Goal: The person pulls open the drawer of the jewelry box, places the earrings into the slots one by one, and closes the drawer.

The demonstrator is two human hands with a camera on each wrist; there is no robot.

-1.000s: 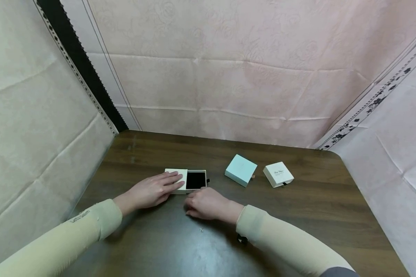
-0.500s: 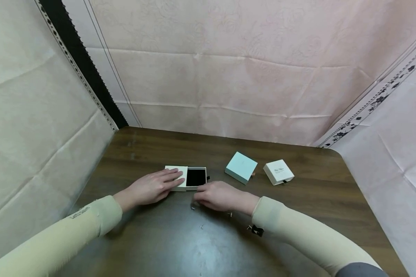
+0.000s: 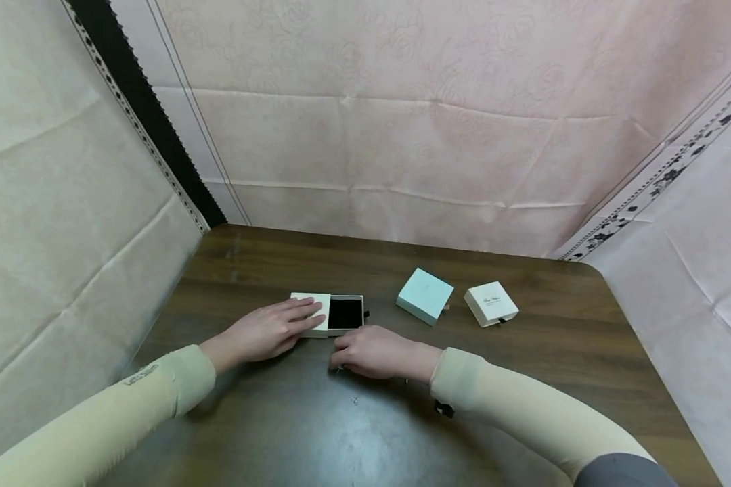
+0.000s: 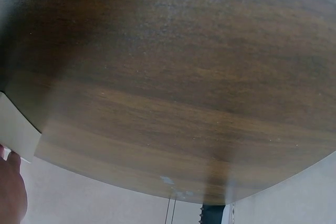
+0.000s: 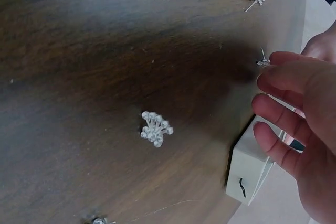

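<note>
Since half a second ago the right hand [image 3: 370, 352] has slid slightly left and nearer the person, while the left hand [image 3: 264, 333] and everything on the bench [image 3: 268, 433] have stayed put. On the right, thumb and index fingers [image 5: 286, 56] draw together at a small silver earring with a thin post [image 5: 263, 62], in front of a slim white rectangular cardboard box [image 3: 325, 302]; whether they pinch it, I cannot tell. That hand's other fingers curve loosely over nothing. Left fingers lie spread and flat on the white box's sleeve, pressing from above. Its black-lined drawer [image 3: 346, 313] stands out to the sleeve's right, with a black ribbon tab [image 3: 367, 314] at the end, and the right hand sits right up against its near edge. A second silver earring [image 3: 355, 400] lies nearer the person than the white box, and a silver flower-shaped cluster [image 5: 156, 128] lies off its near right corner, beside the right wrist. Well right of the white box sit a pale blue square cardboard box [image 3: 425, 295] and, farther right, a small white cardboard box with dark script [image 3: 490, 303]. Pale patterned cloth [image 3: 371, 149] hangs behind.
</note>
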